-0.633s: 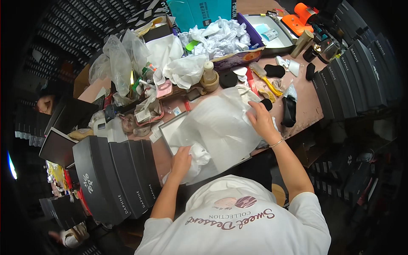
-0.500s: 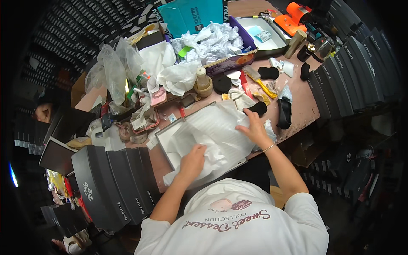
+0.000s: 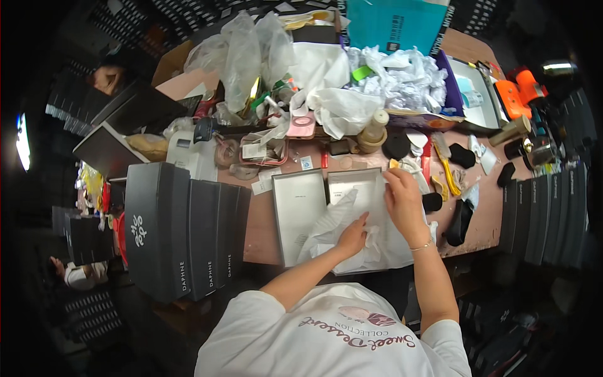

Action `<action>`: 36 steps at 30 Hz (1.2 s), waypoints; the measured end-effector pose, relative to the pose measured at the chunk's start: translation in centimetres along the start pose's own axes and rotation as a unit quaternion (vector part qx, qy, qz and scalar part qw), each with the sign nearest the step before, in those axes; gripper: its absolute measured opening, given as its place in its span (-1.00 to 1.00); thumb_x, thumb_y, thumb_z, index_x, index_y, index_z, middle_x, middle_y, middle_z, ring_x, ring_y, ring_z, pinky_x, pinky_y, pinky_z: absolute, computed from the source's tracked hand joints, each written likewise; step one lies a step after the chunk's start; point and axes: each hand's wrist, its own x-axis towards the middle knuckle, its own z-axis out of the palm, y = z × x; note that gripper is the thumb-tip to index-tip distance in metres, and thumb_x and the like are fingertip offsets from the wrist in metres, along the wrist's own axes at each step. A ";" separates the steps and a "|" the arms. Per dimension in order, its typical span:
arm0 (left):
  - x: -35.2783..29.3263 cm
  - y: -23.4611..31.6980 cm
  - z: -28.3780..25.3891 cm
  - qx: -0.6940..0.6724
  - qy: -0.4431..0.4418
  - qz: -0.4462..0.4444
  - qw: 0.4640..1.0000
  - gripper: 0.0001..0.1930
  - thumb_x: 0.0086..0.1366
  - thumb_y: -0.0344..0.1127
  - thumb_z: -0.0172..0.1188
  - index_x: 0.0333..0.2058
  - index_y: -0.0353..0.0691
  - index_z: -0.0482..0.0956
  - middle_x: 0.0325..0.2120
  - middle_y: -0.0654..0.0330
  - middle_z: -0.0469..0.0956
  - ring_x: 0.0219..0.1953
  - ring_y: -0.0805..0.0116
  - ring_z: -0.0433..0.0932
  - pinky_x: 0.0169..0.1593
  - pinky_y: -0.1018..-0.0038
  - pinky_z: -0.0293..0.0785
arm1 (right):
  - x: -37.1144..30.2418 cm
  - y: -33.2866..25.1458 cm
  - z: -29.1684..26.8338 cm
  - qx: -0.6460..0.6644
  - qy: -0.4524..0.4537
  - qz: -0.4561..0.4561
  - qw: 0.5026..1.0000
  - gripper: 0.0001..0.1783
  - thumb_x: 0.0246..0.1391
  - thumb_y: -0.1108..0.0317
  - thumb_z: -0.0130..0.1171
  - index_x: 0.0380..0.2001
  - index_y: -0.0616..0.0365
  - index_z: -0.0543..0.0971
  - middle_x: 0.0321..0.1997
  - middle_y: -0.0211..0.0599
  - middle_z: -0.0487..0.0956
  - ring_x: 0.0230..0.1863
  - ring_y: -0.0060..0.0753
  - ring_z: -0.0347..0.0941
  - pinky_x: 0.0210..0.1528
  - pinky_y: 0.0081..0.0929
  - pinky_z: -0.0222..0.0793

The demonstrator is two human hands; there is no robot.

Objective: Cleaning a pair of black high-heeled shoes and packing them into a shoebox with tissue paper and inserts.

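A shallow open shoe box (image 3: 337, 178) with a white inside lies in front of me, its grey-edged lid (image 3: 293, 217) flat at its left. White tissue paper (image 3: 392, 248) spreads over the box and partly onto the lid. My left hand (image 3: 353, 239) is low over the box's middle, index finger forward, the other fingers closed on a crumpled fold of the paper. At the box's far right corner, my right hand (image 3: 405, 204) is bent over the paper's edge with its fingers closed on it. What lies under the paper is hidden.
Dark shoe boxes stand in rows at left (image 3: 157, 229) and right (image 3: 545, 213). Behind are a purple carton (image 3: 453, 88) of crumpled paper and a pink phone-like item (image 3: 301, 124). A black shoe (image 3: 460, 225), a yellow-handled brush (image 3: 447, 169) and black pads (image 3: 462, 156) lie at right.
My view has turned, so the table appears shifted. The paper is drawn back from the lid and the far part of the box. My right hand has moved to the box's far corner; its fingers have closed.
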 end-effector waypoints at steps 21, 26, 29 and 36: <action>-0.6 -5.8 2.1 -0.161 -0.099 -0.212 0.959 -0.51 0.42 -0.06 -0.09 0.13 -0.34 0.34 -0.01 0.06 0.52 0.06 0.27 0.41 0.12 0.37 0.29 | 9.7 -1.6 21.6 0.003 -0.281 -0.004 0.960 -0.79 0.10 0.39 0.08 -0.17 0.16 0.50 -0.21 -0.09 0.57 -0.19 -0.03 0.53 -0.20 -0.20 0.47; -1.1 -5.1 1.9 -0.233 -0.062 -0.278 0.930 -0.57 0.36 -0.25 0.02 0.13 -0.34 0.35 -0.04 -0.01 0.52 0.04 0.28 0.43 0.11 0.40 0.31 | 4.7 -1.9 9.7 0.180 -0.176 0.072 0.965 -0.79 0.11 0.39 0.09 -0.17 0.17 0.50 -0.24 -0.02 0.56 -0.19 0.09 0.50 -0.19 -0.17 0.42; -0.2 -2.9 0.1 -0.327 -0.028 -0.304 0.894 -0.57 0.31 -0.39 0.08 0.14 -0.35 0.34 0.00 0.01 0.49 0.05 0.30 0.42 0.13 0.43 0.31 | -0.5 0.9 7.5 0.147 -0.175 0.134 0.964 -0.79 0.12 0.40 0.06 -0.17 0.19 0.51 -0.25 0.02 0.57 -0.19 0.10 0.50 -0.17 -0.16 0.42; -2.3 1.5 -7.3 -0.367 0.037 -0.118 0.922 -0.63 0.29 -0.47 0.09 0.07 -0.40 0.45 -0.04 -0.01 0.52 0.01 0.29 0.48 0.10 0.46 0.37 | -7.0 1.2 6.3 0.121 -0.175 0.186 0.959 -0.76 0.09 0.33 0.10 -0.24 0.28 0.50 -0.27 0.03 0.55 -0.19 0.13 0.50 -0.14 -0.09 0.41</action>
